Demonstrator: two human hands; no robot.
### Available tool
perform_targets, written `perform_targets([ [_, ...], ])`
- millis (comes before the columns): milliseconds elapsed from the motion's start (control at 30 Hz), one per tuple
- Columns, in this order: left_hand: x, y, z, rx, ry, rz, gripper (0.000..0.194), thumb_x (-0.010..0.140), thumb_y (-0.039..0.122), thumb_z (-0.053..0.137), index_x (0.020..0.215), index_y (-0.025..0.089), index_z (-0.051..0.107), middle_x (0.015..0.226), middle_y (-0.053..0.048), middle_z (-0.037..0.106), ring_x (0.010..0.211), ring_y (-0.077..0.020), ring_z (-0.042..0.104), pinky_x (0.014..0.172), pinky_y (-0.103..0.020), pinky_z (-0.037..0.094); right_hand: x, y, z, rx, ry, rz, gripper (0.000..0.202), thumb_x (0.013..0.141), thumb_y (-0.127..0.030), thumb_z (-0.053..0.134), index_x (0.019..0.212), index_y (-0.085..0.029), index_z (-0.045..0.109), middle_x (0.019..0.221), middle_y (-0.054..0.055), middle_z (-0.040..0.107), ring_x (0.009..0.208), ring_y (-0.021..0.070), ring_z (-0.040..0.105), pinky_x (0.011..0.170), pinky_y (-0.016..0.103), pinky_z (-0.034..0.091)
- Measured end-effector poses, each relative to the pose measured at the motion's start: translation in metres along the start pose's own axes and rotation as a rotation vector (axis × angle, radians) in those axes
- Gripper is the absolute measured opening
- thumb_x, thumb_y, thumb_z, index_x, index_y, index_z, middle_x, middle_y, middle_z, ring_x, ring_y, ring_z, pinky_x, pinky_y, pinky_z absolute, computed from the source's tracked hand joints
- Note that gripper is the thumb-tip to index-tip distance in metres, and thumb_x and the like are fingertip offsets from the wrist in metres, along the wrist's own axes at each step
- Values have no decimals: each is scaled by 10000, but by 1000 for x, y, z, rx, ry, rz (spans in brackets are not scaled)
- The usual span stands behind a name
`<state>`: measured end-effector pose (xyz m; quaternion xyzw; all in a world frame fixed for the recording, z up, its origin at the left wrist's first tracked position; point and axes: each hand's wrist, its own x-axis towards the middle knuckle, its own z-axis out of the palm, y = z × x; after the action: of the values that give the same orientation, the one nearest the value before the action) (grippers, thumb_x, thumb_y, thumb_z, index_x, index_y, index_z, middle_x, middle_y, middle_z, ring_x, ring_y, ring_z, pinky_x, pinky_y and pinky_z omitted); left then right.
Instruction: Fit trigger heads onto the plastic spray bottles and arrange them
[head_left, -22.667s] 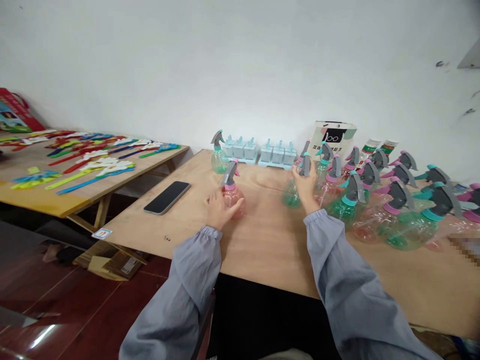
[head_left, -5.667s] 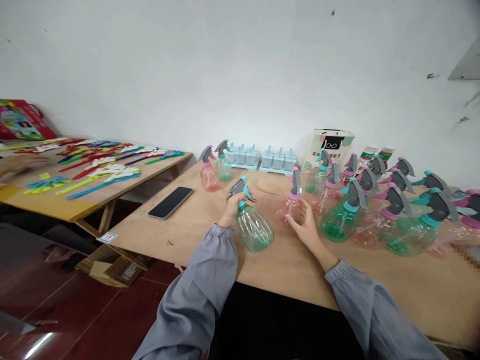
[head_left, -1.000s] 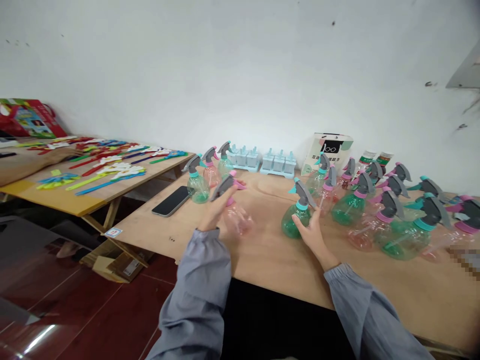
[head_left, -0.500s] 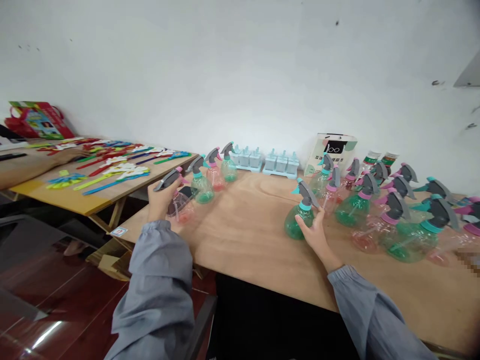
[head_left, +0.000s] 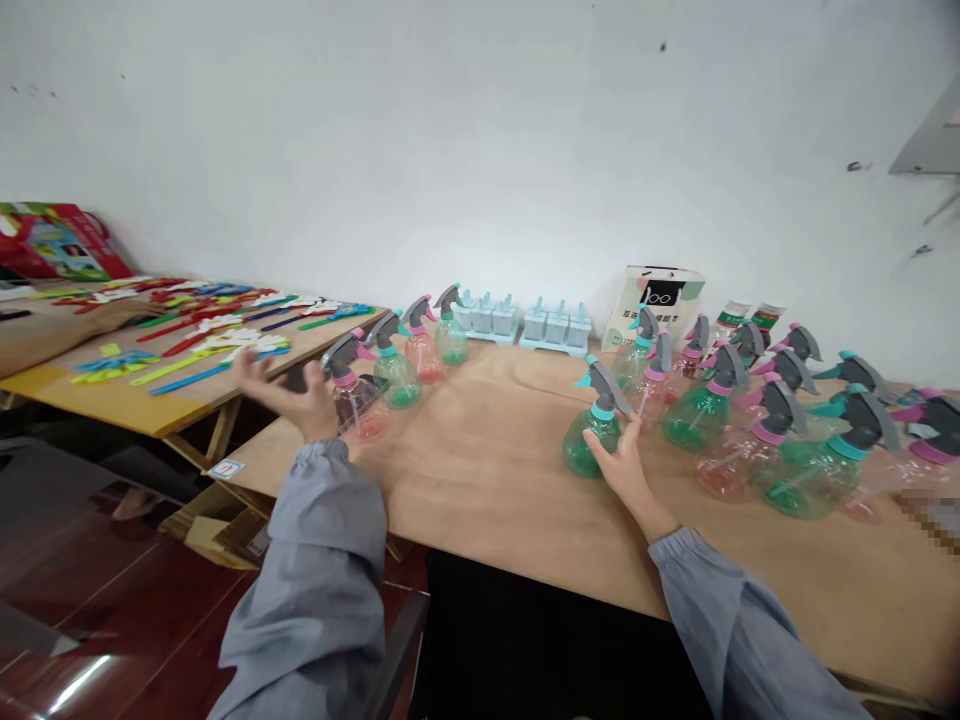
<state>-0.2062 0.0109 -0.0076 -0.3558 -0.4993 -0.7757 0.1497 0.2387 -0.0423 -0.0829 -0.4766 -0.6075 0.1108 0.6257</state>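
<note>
My left hand (head_left: 296, 397) is open, its fingers spread, just left of a pink spray bottle (head_left: 367, 424) with a grey head and pink nozzle. That bottle stands upright at the front of a row at the table's left end. Behind it are a green spray bottle (head_left: 397, 383), another pink one (head_left: 425, 358) and another green one (head_left: 451, 342). My right hand (head_left: 624, 462) grips a green spray bottle (head_left: 579, 446) with a turquoise collar from its right side; some of the fingers are hidden behind it. This bottle appears to stand on the wooden table (head_left: 480, 450).
Several more green and pink spray bottles (head_left: 697, 415) crowd the right side. Against the wall stand pale blue ice-pop moulds (head_left: 556, 328) and a printed paper bag (head_left: 652, 308). On a yellow-edged table (head_left: 112, 405) to the left lie colourful plastic hand clappers (head_left: 202, 340); another person's arm (head_left: 67, 340) rests there.
My left hand has let go of the pink spray bottle and moved left, fingers spreading. My right hand keeps its hold on the green bottle. The view has shifted slightly.
</note>
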Motion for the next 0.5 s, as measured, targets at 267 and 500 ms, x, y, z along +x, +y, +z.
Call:
perform_targets([
  [267, -97, 103, 21, -177, -659, 351, 462, 886, 608, 513, 1119, 212, 558, 1080, -96, 637, 1101, -267, 624, 992, -468, 485, -9, 6, 5, -1, -117, -64, 719, 807, -520, 693, 1334, -215, 311, 1326, 174, 514, 1276, 306, 533, 1105, 543, 431],
  [500, -214, 175, 69, -402, -1133, -5, 767, 687, 433, 830, 1353, 322, 466, 1355, -69, 600, 1284, -322, 572, 1016, -465, 491, -21, 2, 9, -126, -212, -238, 705, 879, -485, 642, 1430, -193, 312, 1330, 187, 523, 1276, 323, 549, 1070, 556, 476],
])
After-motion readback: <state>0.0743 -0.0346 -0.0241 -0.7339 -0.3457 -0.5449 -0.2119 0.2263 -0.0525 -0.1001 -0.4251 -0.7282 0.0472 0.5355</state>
